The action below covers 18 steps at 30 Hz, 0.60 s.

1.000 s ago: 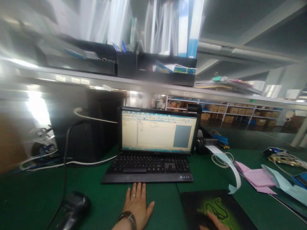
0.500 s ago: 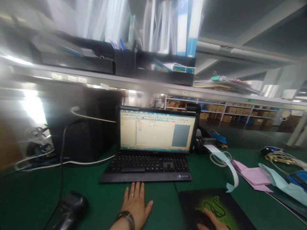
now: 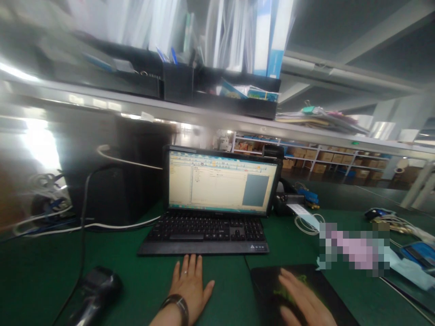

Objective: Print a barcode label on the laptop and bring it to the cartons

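Observation:
My left hand [image 3: 190, 283] rests palm down on the green table, fingers stretched out and a little apart. Its fingertips lie by the front edge of the black keyboard [image 3: 207, 246]. Over the black mouse pad [image 3: 260, 290] with its green design is my right hand [image 3: 306, 299]. Its fingers reach forward and the thumb stands apart from them. A dark shape shows between thumb and fingers; whether it is a mouse I cannot tell. Behind the keyboard stands a lit monitor [image 3: 217, 185] with a program window.
A black handheld scanner [image 3: 98, 285] with a cable lies at the left. A black computer case [image 3: 112, 190] stands behind it. Right of the monitor, a label strip [image 3: 302, 215] hangs from a small printer [image 3: 285, 203]. A shelf [image 3: 190, 104] holding folders crosses above.
My right hand has moved forward over the pad and its fingers have stretched out. My left hand stays by the keyboard. The view has shifted slightly. A blurred patch now covers the pink paper.

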Tool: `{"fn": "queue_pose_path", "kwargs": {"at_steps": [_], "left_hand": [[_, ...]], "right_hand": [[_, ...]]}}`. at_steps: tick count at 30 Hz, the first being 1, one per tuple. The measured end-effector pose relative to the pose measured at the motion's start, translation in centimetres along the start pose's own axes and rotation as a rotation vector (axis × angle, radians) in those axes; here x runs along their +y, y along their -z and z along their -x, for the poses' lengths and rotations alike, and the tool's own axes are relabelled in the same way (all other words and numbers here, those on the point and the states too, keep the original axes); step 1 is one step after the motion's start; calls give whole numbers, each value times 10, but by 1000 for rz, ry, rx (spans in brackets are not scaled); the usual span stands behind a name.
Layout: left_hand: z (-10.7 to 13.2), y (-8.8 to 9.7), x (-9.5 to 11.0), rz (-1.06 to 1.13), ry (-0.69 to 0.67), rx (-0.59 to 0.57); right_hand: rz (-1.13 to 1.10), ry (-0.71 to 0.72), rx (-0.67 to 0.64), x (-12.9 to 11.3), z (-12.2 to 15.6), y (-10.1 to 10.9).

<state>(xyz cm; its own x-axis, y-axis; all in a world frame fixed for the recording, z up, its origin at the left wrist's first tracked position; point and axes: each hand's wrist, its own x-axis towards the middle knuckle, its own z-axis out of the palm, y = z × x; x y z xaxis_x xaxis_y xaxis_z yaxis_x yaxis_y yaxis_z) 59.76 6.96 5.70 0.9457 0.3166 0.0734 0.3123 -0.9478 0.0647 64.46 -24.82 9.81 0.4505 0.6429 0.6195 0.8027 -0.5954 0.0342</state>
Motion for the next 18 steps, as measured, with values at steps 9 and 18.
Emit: {"fn": "queue_pose_path", "kwargs": {"at_steps": [9,18], "left_hand": [[1,-1,2,-21,-4,29],[1,0,2,-12,-2,32]], "right_hand": [[-303,-71,-306,0,-166,-84],[-182,-53,-356,-10,-209,-143]]}}
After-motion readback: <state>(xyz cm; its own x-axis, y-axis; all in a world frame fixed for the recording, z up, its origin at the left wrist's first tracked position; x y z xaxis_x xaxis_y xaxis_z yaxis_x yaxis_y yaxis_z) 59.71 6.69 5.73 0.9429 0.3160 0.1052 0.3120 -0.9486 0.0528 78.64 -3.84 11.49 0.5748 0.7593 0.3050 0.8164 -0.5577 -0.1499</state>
